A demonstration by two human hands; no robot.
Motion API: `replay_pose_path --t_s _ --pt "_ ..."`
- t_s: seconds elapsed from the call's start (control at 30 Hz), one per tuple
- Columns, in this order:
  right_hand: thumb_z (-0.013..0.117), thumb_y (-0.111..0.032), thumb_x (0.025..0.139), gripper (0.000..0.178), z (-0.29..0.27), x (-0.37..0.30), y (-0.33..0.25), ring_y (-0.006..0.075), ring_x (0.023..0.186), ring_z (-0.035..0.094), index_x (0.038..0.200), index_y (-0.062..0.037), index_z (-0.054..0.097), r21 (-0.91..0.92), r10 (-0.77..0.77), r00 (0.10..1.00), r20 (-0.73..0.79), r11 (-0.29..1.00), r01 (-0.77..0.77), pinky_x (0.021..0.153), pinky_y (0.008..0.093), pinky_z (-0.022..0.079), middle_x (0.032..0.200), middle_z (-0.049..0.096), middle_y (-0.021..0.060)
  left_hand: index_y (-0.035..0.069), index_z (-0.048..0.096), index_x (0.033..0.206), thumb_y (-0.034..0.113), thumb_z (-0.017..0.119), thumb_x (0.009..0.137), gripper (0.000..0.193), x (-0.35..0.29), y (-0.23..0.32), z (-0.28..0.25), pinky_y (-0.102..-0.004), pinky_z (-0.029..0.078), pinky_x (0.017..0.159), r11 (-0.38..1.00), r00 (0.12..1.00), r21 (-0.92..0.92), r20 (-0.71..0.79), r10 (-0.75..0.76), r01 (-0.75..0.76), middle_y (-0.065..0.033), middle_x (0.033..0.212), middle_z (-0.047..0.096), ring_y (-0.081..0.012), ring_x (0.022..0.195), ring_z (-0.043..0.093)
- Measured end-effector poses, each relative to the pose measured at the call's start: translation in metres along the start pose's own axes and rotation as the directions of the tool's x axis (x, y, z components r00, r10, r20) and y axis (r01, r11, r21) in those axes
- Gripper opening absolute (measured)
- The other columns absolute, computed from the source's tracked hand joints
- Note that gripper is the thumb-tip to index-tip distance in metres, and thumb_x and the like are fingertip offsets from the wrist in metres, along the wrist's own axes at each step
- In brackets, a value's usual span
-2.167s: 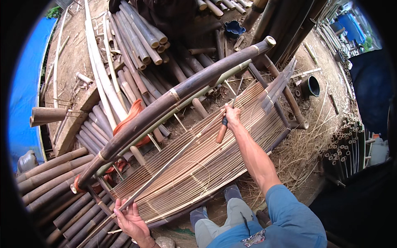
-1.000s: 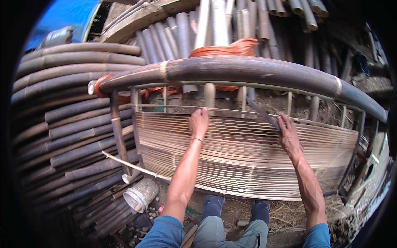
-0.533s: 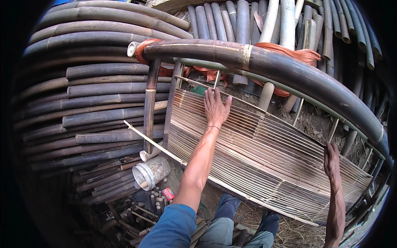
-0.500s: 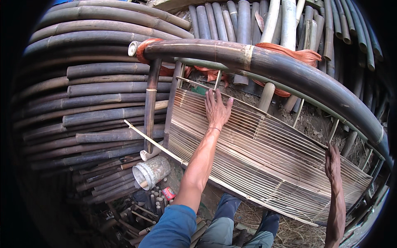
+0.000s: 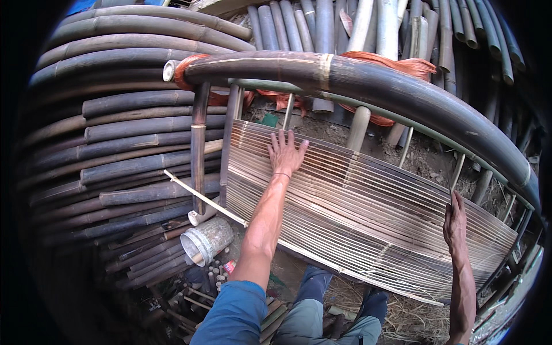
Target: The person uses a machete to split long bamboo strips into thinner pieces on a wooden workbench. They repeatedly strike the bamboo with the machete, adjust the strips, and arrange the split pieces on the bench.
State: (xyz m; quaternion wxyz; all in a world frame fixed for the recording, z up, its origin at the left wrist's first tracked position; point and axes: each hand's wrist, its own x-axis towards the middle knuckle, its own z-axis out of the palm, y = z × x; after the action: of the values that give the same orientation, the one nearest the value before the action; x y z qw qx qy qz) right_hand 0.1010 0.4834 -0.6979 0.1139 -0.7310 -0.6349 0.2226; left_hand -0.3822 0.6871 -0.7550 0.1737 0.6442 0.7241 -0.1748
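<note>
A bamboo frame holds a panel of thin parallel bamboo slats (image 5: 322, 198), lying slantwise in front of me. My left hand (image 5: 286, 155) rests flat near the panel's upper left, fingers spread and fingertips at its far edge. At the panel's far edge on the right is my right hand (image 5: 455, 221), seen edge-on with its fingers together. A thin dark sliver shows by those fingertips; its kind cannot be made out. Beyond the slats, a thick dark bamboo pole (image 5: 368, 75) curves across the frame, with orange plastic strands (image 5: 397, 62) around it.
Bamboo poles (image 5: 144, 123) are stacked at the left, and cut bamboo lengths (image 5: 328, 29) lie at the back. A dirty white bucket (image 5: 207, 240) lies tipped near the frame's left leg (image 5: 198, 149). A pale strip (image 5: 201, 195) juts out left from the panel's near edge.
The far-edge slat, apart from the others at its left end before, now lies against them. Both hands have moved slightly toward me relative to the frame. The whole view has shifted a little.
</note>
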Motion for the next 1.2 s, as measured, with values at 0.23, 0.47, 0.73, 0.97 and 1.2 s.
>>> replay_pose_path --t_s 0.23,0.47,0.73,0.97,1.2 --pt "0.046 0.005 0.084 0.073 -0.016 -0.046 0.016 0.0401 0.086 0.061 0.149 -0.0163 0.023 -0.368 0.208 0.924 0.320 0.926 -0.081 0.065 0.0462 0.054 0.115 0.049 0.0235 0.001 0.029 0.145 0.044 0.051 0.090 0.073 0.011 -0.003 -0.010 -0.0434 0.023 0.114 0.995 0.990 0.029 0.104 0.090 -0.094 -0.0159 0.153 0.024 -0.0330 0.141 0.022" --pt "0.049 0.009 0.080 0.079 -0.003 -0.068 0.013 0.0413 0.092 0.061 0.149 -0.0180 0.022 -0.367 0.295 0.907 0.300 0.913 -0.176 0.066 0.0449 0.056 0.130 0.042 0.0235 0.003 0.033 0.141 0.006 0.055 0.081 0.064 -0.018 0.058 -0.018 -0.0403 0.051 0.089 0.843 0.864 0.200 0.036 0.502 -0.499 -0.0191 0.141 0.037 -0.0343 0.110 0.054" --pt "0.051 0.007 0.082 0.075 0.000 -0.064 0.016 0.0387 0.088 0.063 0.148 -0.0160 0.025 -0.324 0.257 0.924 0.283 0.932 -0.161 0.061 0.0426 0.057 0.124 0.044 0.0195 0.003 0.067 0.088 0.007 0.056 0.081 0.014 -0.004 0.054 -0.009 -0.0350 0.055 0.069 0.754 0.823 0.403 -0.003 0.568 -0.519 -0.0122 0.089 0.065 -0.0273 0.086 0.064" --pt "0.050 0.006 0.082 0.075 0.002 -0.065 0.014 0.0363 0.085 0.063 0.148 -0.0185 0.026 -0.278 0.322 0.897 0.303 0.930 -0.240 0.060 0.0427 0.056 0.120 0.047 0.0170 0.001 0.065 0.092 0.030 0.056 0.095 0.031 -0.021 0.119 -0.074 -0.0288 0.055 0.064 -0.231 0.932 -0.962 0.052 0.358 0.143 -0.0073 0.080 0.065 -0.0149 0.068 0.062" --pt "0.051 0.006 0.079 0.082 0.010 -0.070 0.019 0.0375 0.081 0.062 0.150 -0.0224 0.022 -0.256 0.310 0.909 0.279 0.936 -0.241 0.057 0.0437 0.054 0.121 0.047 0.0176 -0.005 0.070 0.087 0.053 0.056 0.086 0.059 -0.054 0.161 -0.011 -0.0383 0.053 0.074 0.965 0.811 -0.190 0.584 -0.036 0.180 -0.0148 0.074 0.069 -0.0270 0.075 0.069"
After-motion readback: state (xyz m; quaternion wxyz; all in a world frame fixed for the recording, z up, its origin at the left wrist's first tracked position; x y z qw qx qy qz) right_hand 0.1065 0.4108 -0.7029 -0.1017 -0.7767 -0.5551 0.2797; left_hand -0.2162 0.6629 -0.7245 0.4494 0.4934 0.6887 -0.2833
